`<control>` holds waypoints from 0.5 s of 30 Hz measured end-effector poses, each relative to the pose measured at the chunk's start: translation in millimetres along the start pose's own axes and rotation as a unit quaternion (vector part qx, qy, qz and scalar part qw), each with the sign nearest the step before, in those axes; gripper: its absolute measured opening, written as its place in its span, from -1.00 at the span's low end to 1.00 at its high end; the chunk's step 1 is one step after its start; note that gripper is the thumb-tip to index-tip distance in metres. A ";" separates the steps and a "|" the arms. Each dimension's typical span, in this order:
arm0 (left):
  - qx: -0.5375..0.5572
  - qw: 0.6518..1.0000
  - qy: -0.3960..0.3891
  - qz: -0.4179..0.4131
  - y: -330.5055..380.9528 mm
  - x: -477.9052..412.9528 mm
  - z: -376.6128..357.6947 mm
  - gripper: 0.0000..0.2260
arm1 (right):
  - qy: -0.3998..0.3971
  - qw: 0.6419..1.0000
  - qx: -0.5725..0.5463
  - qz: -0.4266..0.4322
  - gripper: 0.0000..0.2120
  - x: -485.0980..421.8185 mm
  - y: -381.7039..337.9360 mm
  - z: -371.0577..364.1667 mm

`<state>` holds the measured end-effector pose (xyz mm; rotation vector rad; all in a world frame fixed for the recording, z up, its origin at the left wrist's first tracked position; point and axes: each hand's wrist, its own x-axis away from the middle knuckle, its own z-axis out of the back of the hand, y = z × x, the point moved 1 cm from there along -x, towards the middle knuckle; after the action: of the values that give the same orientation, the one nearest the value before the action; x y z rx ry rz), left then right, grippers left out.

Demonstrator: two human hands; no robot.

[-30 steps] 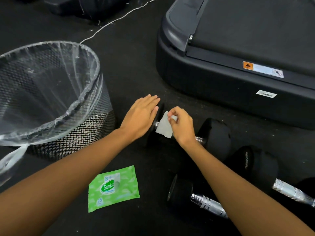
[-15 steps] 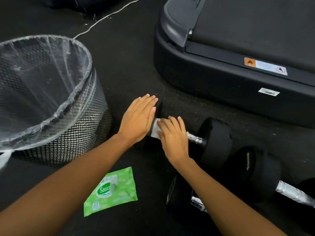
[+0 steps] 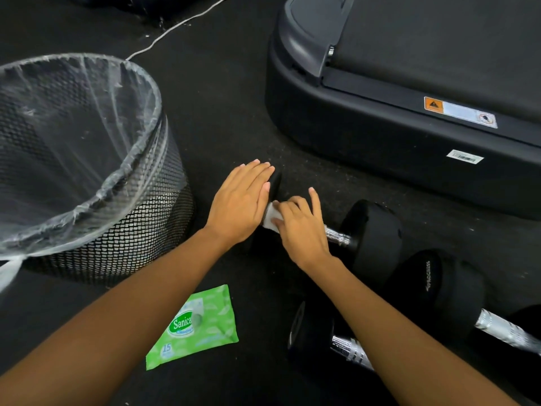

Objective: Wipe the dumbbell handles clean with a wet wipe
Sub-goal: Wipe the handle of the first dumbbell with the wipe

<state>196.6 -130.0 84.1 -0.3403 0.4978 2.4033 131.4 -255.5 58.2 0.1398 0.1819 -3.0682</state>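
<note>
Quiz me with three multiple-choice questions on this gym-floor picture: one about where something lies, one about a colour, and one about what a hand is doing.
1. Where does the wipe pack lie?
A. on a shelf
B. on the floor between the forearms
C. in a hand

2. What colour is the wet wipe?
A. white
B. pink
C. blue

3. What is the left hand doing?
A. gripping a bottle
B. resting flat on one end of the dumbbell
C. making a fist in the air

Answers:
1 B: the pack lies flat on the dark floor, below both hands.
2 A: a white corner shows beside the right hand, which holds it on the handle.
3 B: its fingers lie straight over the black end.
</note>
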 end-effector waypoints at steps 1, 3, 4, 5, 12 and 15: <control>0.001 1.000 0.001 0.000 -0.1 -0.4 -0.4 -0.60 | -0.013 1.000 -0.022 -0.008 -0.66 -3.1 3.3 -0.8; 0.006 1.000 0.004 -0.001 -0.2 -0.8 -1.2 -0.61 | -0.066 0.991 -0.094 -0.068 -0.71 -13.9 9.8 0.8; 0.008 1.000 0.005 -0.001 -0.2 -1.3 -1.4 -0.61 | -0.100 0.983 -0.118 -0.097 -0.69 -19.2 11.3 3.0; 0.009 1.000 0.006 -0.001 -0.2 -1.5 -1.5 -0.61 | -0.123 0.980 -0.115 -0.103 -0.68 -23.4 11.6 3.6; 0.019 1.000 0.011 0.004 0.3 -0.1 -0.2 -0.61 | 0.012 0.997 -0.075 0.003 -0.61 7.2 0.9 -4.4; 0.019 1.000 0.014 0.001 0.4 -0.2 -0.3 -0.62 | -0.017 0.992 -0.114 -0.048 -0.70 1.0 8.7 -2.5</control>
<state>196.5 -130.4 84.0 -0.3558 0.5569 2.3912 131.2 -263.9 54.6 0.0681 0.5492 -3.1127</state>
